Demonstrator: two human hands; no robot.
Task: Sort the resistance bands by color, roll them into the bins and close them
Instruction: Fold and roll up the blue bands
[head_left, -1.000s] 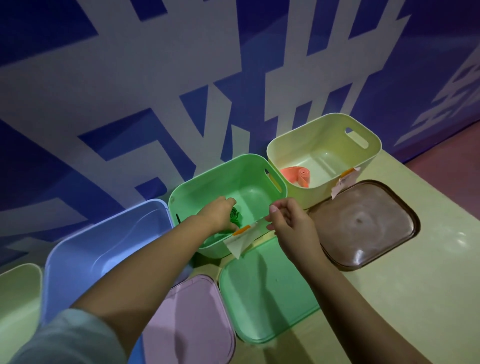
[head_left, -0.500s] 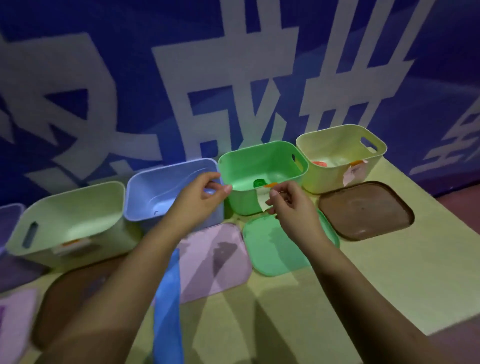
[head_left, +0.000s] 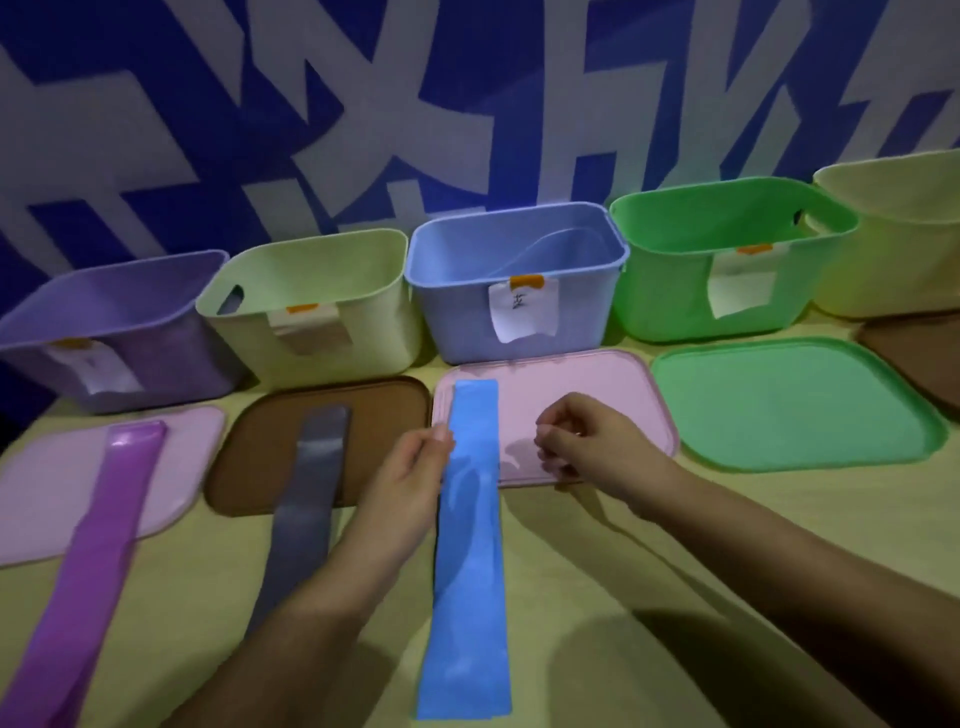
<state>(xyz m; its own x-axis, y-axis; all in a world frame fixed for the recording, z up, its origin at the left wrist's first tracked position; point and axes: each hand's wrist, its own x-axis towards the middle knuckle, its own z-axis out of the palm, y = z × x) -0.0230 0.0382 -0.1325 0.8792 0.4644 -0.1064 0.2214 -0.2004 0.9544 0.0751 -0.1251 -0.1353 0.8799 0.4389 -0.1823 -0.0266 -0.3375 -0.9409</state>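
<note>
a yellow-green table (head_left: 597, 545) carries a far row of open bins against a blue-and-white wall (head_left: 363, 104): purple bin (head_left: 156, 364), pale yellow bin (head_left: 353, 332), blue bin (head_left: 571, 312), green bin (head_left: 670, 291) and, at the right edge, another yellow bin (head_left: 893, 260). lids lie flat nearer: two pink, a brown lid (head_left: 384, 405), a green lid (head_left: 789, 405). three bands lie stretched from the near edge onto the lids: blue band (head_left: 467, 571) on the middle pink lid (head_left: 587, 395), grey band (head_left: 306, 499), purple band (head_left: 88, 551) on the left pink lid (head_left: 36, 483). the left hand (head_left: 410, 478) touches the blue band's left edge, fingers together, lightly bent. the right hand (head_left: 592, 441) hovers just right of it, fingers curled, gripping nothing visible.
</note>
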